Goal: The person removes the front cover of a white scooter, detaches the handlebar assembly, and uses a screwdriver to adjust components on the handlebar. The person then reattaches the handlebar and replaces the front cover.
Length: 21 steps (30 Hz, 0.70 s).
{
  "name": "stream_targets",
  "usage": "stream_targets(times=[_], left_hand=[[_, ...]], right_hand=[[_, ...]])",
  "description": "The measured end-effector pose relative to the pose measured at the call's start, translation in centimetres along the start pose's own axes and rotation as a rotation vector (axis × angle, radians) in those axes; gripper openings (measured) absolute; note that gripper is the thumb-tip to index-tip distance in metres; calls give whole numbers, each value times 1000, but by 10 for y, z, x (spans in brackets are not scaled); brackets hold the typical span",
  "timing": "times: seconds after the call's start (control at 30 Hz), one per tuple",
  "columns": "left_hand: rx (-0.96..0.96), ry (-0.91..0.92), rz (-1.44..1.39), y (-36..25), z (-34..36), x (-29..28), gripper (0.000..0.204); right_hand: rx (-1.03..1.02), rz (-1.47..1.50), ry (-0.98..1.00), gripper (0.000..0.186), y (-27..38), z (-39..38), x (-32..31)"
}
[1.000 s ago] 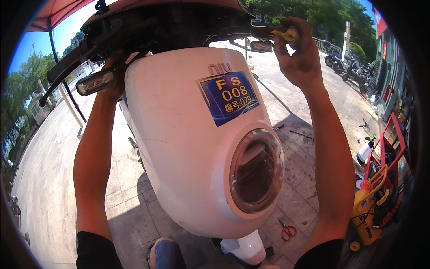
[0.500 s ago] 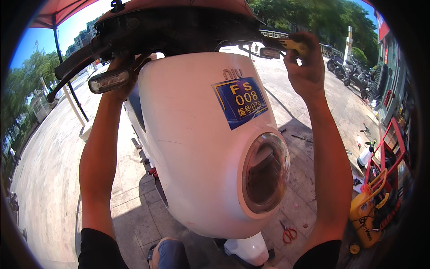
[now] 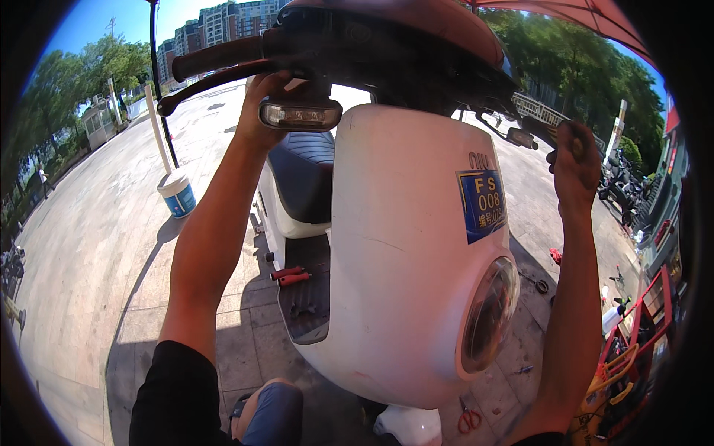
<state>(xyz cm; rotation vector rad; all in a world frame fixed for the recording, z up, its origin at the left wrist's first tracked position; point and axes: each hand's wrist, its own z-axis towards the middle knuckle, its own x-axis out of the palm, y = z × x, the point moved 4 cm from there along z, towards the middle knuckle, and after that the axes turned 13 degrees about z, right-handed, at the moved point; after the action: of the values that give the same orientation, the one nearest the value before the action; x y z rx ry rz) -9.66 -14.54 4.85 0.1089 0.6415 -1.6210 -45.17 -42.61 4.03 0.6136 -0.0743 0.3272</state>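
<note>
A white scooter front panel [image 3: 394, 290] with a blue plate and a round headlamp [image 3: 487, 316] stands before me, its dark handlebar housing [image 3: 401, 56] above. My left hand [image 3: 264, 108] is closed at the underside of the left bar, behind the indicator lamp [image 3: 297, 115]; its grip is partly hidden. My right hand [image 3: 574, 160] is closed round a yellow-and-black object at the right bar end, beside the right indicator [image 3: 520, 138]. A black seat [image 3: 297, 175] shows behind the panel, and red-handled tools [image 3: 290, 279] lie on the footboard [image 3: 305, 316].
A white-blue bucket [image 3: 177, 197] stands at a pole on the paving at left. Red-handled scissors [image 3: 468, 420] lie near the scooter's front. At right are a red metal rack [image 3: 643, 327], a spray bottle [image 3: 612, 317] and parked scooters [image 3: 625, 186]. A red canopy [image 3: 573, 15] is overhead.
The view has shifted leftward, so the scooter appears further right and its seat and footboard show. My hands remain at the two bar ends, the right one now appearing lower.
</note>
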Motion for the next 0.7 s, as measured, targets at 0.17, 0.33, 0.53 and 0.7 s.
stream_targets(times=[0.17,0.33,0.53,0.7], left_hand=[[-208,-11,-983,16,-1,5,35],[-225,8,-1104,22,1,6,36],[-151,7,-1184,33,4,7,36],[134,-26,-848,36,9,-9,30]], right_hand=[[-28,64,-34,24,1,2,1],[-12,-5,-59,29,4,3,5],[-102,35,-16,21,5,0,4],[-190,-107,-37,17,8,-2,5]])
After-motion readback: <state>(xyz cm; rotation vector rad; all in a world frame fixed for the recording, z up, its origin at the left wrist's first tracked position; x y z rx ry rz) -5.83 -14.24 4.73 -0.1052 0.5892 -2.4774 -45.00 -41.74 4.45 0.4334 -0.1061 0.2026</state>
